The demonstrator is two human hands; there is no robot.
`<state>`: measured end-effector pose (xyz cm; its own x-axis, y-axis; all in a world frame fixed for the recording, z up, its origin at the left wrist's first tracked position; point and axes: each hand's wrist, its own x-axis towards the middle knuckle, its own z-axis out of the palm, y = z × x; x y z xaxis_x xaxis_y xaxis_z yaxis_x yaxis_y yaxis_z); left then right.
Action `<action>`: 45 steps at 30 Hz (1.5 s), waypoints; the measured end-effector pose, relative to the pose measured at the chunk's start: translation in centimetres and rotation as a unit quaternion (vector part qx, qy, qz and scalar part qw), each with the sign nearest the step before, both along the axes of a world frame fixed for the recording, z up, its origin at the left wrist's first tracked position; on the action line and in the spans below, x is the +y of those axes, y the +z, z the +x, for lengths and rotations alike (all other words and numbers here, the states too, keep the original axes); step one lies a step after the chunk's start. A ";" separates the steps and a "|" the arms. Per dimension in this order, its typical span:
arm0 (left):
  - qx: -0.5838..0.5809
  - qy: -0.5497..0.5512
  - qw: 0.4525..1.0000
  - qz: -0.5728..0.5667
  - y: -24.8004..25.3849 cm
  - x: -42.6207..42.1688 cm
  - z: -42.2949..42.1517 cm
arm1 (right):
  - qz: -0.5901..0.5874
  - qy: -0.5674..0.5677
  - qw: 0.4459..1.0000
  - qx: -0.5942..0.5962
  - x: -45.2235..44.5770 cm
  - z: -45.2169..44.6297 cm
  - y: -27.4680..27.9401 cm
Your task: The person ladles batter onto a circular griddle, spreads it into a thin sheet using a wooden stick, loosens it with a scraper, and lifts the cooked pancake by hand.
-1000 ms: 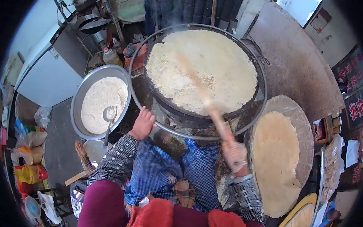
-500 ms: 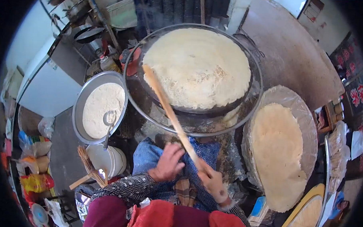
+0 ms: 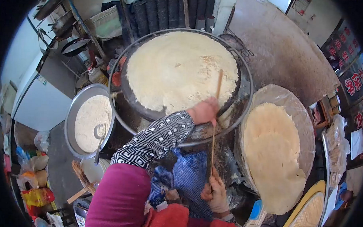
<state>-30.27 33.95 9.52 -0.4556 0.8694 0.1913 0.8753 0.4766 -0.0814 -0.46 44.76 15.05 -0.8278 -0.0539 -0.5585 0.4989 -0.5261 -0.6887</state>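
A long flat wooden batter scraper (image 3: 213, 148) stands edge-on over the right part of a round griddle. My right hand (image 3: 218, 195) is wrapped around its lower end, close to my lap. Reaching across from the left, my left hand (image 3: 204, 110) is closed around the scraper higher up, above the griddle's front edge. Its fingers are partly hidden. A large pale crepe (image 3: 179, 69) covers most of the dark griddle (image 3: 130, 87), with rough brownish patches towards the right. An outer metal ring (image 3: 111, 99) surrounds the griddle.
At left, a metal basin (image 3: 70, 127) holds pale batter (image 3: 89, 122) and a ladle (image 3: 97, 146). Cooked crepes (image 3: 272, 144) lie in a plastic-lined round container (image 3: 306, 134) at right. A whisk brush (image 3: 82, 175) rests on a white bucket (image 3: 97, 168). A brown board (image 3: 283, 49) stands behind.
My left hand has moved from my lap up to the scraper over the griddle. The scraper has swung from slanting left to nearly upright, turned edge-on. The view has shifted slightly.
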 end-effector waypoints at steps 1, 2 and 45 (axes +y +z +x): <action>-0.036 0.007 0.999 -0.009 0.5 -1.2 -2.0 | -0.059 0.034 0.997 0.022 0.2 -1.7 -0.3; -0.077 0.014 0.997 -0.018 1.4 -2.7 -3.6 | -0.059 0.034 0.998 0.016 0.4 -3.3 -0.9; -0.030 0.119 0.992 -0.041 1.5 -10.7 -15.7 | -0.063 0.090 0.993 0.039 -1.5 -17.9 -1.5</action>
